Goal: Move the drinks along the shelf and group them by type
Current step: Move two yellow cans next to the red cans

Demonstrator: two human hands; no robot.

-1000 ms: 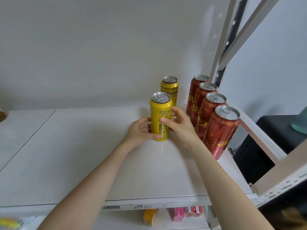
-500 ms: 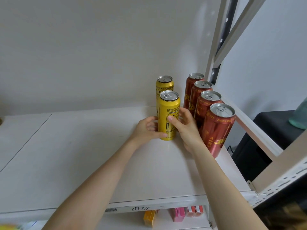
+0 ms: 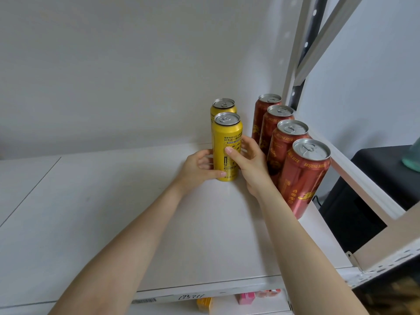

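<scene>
A white shelf (image 3: pixel 91 223) stretched out bare on the left. Toward the right, the left hand (image 3: pixel 195 170) and the right hand (image 3: pixel 250 164) closed their fingers (image 3: pixel 229 151) around the lower half of an upright yellow can (image 3: pixel 227 142) standing on the shelf. A second yellow can (image 3: pixel 223 106) stood just behind it, farther back. To the right, four red cans (image 3: pixel 302 178) lined the shelf's right edge, near to far.

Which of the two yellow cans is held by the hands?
The front yellow can, nearer the camera: the left hand and right hand clasp its sides. The rear yellow can, by the wall, stands untouched.
</scene>
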